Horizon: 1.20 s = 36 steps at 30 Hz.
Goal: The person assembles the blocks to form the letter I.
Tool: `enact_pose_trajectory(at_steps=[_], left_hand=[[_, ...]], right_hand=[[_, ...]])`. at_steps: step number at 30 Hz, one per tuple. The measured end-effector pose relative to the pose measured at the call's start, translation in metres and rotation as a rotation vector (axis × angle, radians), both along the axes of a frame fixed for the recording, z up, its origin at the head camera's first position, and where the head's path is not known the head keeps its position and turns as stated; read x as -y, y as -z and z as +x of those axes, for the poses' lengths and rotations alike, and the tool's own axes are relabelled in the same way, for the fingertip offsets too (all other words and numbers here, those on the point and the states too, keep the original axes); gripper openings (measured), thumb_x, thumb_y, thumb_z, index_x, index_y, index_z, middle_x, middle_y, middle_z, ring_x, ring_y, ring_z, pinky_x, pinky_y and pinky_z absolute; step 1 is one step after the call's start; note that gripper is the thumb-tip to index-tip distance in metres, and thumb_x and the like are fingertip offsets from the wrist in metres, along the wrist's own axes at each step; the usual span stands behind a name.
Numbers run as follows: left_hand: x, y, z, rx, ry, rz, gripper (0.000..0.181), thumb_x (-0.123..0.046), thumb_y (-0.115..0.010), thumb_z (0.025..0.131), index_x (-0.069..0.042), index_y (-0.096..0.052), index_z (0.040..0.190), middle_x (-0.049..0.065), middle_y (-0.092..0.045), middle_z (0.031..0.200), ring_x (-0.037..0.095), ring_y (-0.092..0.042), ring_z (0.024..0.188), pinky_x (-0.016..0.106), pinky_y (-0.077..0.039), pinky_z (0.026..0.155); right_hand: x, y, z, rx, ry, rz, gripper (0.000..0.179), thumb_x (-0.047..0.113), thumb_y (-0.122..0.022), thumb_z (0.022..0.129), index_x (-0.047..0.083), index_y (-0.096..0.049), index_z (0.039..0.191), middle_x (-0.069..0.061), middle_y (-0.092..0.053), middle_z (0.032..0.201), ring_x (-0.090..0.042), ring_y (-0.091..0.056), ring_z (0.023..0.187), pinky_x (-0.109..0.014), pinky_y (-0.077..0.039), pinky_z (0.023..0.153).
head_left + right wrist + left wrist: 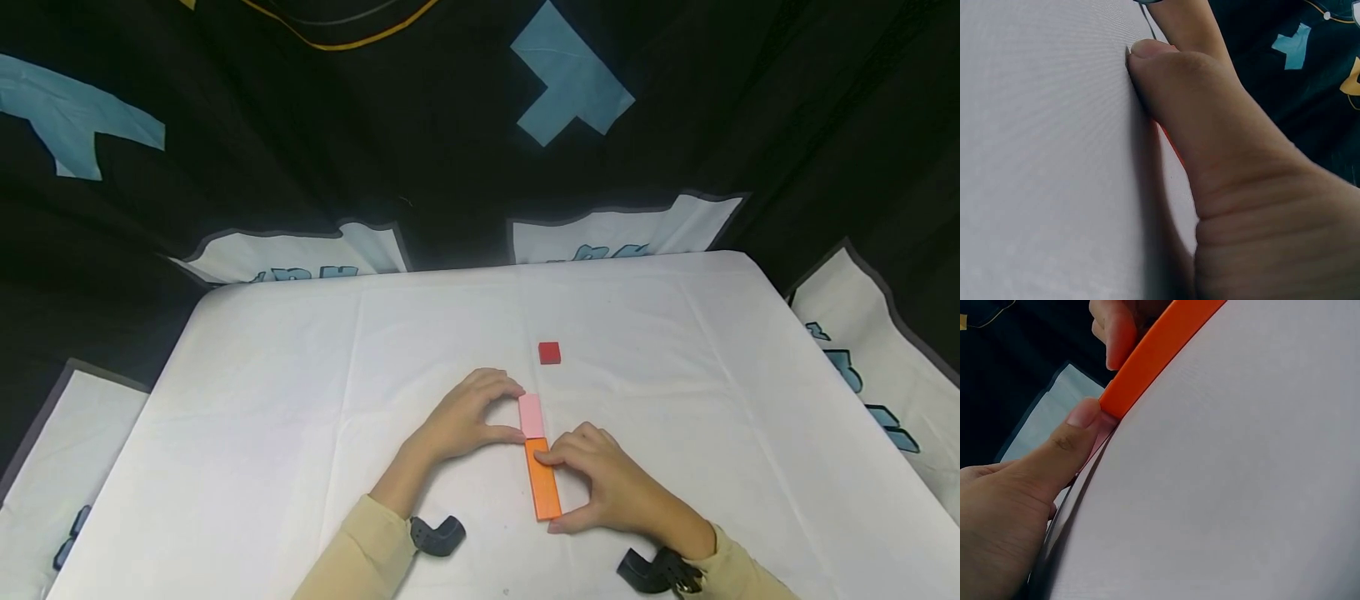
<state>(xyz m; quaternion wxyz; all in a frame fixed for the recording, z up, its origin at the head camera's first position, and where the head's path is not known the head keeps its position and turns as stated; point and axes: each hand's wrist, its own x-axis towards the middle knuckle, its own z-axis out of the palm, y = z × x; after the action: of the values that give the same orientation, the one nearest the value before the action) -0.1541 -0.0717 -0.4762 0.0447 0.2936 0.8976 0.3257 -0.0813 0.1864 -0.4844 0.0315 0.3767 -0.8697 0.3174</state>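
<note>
Two blocks lie end to end on the white table, a pink block (531, 416) on the far side and a longer orange block (543, 481) nearer to me. The left hand (468, 417) holds the pink block by its ends, with the thumb where the two blocks meet. Thumb and fingers of the right hand (611, 483) grip the orange block, the thumb at its near end. In the left wrist view the left thumb (1082, 415) touches the corner of the orange block (1157, 356). The right hand (1241, 162) hides nearly all of the orange block in the right wrist view.
A small red block (550, 353) lies apart, beyond the pink one. The white tabletop (300, 417) stretches to both sides. Behind it hangs a dark cloth (450, 150) with pale blue shapes. Each wrist wears a black strap mount (438, 536).
</note>
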Motion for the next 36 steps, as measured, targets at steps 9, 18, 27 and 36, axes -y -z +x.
enact_pose_trajectory(at_steps=[9, 18, 27, 36], left_hand=[[-0.0014, -0.001, 0.0004, -0.001, -0.003, -0.01, 0.055, -0.048, -0.08, 0.079, -0.024, -0.064, 0.126, -0.006, -0.06, 0.136, 0.018, -0.043, 0.139, 0.041, -0.037, 0.119], [-0.0027, -0.0009, 0.0, -0.004, -0.012, -0.022, 0.057, -0.047, -0.081, 0.077, -0.024, -0.064, 0.126, -0.006, -0.062, 0.134, 0.017, -0.045, 0.138, 0.04, -0.036, 0.119], [-0.0015, -0.0013, 0.0004, 0.019, -0.015, -0.014, 0.061, -0.047, -0.084, 0.074, -0.024, -0.064, 0.128, -0.006, -0.06, 0.137, 0.016, -0.044, 0.139, 0.04, -0.036, 0.119], [-0.0009, -0.0022, 0.0005, 0.01, -0.017, -0.022, 0.064, -0.047, -0.085, 0.073, -0.023, -0.064, 0.129, -0.005, -0.06, 0.137, 0.017, -0.044, 0.138, 0.039, -0.036, 0.119]], right_hand=[[0.0002, -0.001, 0.0005, -0.004, 0.002, 0.001, 0.066, 0.059, -0.086, 0.065, 0.028, -0.067, 0.12, 0.024, -0.063, 0.112, 0.0, -0.045, 0.101, -0.029, -0.042, 0.089], [0.0003, -0.0024, 0.0, 0.009, 0.005, 0.008, 0.067, 0.059, -0.086, 0.064, 0.028, -0.067, 0.12, 0.025, -0.062, 0.111, 0.0, -0.045, 0.101, -0.03, -0.042, 0.09], [0.0006, -0.0008, -0.0006, -0.014, -0.01, 0.003, 0.066, 0.06, -0.085, 0.066, 0.028, -0.066, 0.12, 0.023, -0.061, 0.112, -0.001, -0.045, 0.101, -0.031, -0.041, 0.09], [0.0005, -0.0001, -0.0003, -0.043, -0.023, -0.014, 0.065, 0.06, -0.085, 0.066, 0.027, -0.066, 0.12, 0.022, -0.061, 0.112, -0.002, -0.045, 0.1, -0.031, -0.041, 0.09]])
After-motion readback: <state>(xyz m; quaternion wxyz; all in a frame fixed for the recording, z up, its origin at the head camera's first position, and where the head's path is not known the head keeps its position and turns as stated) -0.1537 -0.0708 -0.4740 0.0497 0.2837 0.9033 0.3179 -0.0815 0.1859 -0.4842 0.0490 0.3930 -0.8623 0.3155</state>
